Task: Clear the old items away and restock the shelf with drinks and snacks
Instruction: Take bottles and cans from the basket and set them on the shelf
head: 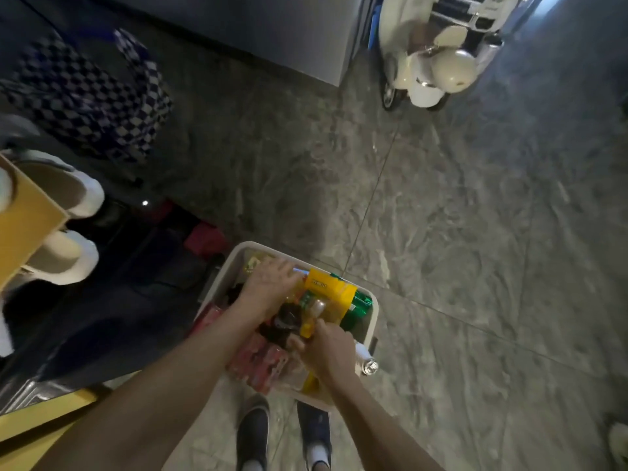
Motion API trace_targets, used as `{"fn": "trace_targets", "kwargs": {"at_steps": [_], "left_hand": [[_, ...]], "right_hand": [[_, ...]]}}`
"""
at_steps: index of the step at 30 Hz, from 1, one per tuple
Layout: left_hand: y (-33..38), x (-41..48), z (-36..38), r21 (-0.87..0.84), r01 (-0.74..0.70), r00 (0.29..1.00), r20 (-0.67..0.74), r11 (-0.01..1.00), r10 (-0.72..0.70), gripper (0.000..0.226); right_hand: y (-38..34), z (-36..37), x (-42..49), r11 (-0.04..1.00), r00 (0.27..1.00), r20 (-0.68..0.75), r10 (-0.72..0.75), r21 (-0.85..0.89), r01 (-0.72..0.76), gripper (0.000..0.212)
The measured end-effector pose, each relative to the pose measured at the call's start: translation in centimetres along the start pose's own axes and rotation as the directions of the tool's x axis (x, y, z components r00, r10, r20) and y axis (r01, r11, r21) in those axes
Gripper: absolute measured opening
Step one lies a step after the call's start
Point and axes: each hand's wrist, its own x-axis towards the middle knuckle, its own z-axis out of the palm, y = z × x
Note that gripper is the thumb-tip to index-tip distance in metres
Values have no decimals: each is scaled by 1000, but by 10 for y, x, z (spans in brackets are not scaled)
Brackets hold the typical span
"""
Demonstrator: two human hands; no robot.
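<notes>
Snacks [261, 363], yellow, green, red, fill white bin [252, 245]; left hand [268, 288] spread flat, right hand [328, 350] pinching yellow pack [331, 292].

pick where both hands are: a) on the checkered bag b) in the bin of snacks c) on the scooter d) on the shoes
b, the left hand and the right hand both reach among the packets in the white bin on the floor.
</notes>
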Motion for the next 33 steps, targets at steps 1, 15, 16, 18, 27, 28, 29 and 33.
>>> {"fn": "trace_targets", "kwargs": {"at_steps": [1, 15, 16, 18, 27, 28, 29, 33], "left_hand": [[-1, 4, 1, 50, -25, 999, 34, 998, 24, 64], [-14, -54, -44, -590, 218, 928, -121, 778, -351, 45], [-14, -66, -54, -640, 233, 906, -131, 732, -403, 41], [-16, -95, -76, -715, 237, 871, -143, 658, -469, 43], [-9, -255, -177, -892, 151, 661, -229, 426, -715, 33], [-9, -277, -185, -881, 162, 641, -249, 445, -726, 44], [-8, -300, -191, -887, 153, 618, -259, 437, -742, 56], [-13, -381, -200, -904, 164, 520, -261, 395, -813, 85]], "right_hand": [[-1, 3, 2, 1000, 1000, -10, -13, 19, 13, 43], [-41, -40, -4, 957, 946, -235, -222, 135, 258, 25], [-49, -52, -10, 953, 938, -236, -256, 100, 285, 23], [-65, -81, -23, 929, 908, -262, -328, 86, 360, 20], [-114, -223, -101, 816, 777, -275, -566, -52, 576, 34], [-124, -236, -111, 792, 745, -290, -600, -82, 606, 38], [-136, -250, -122, 768, 718, -291, -632, -114, 630, 39], [-199, -291, -166, 673, 637, -220, -739, -184, 717, 31]]}}
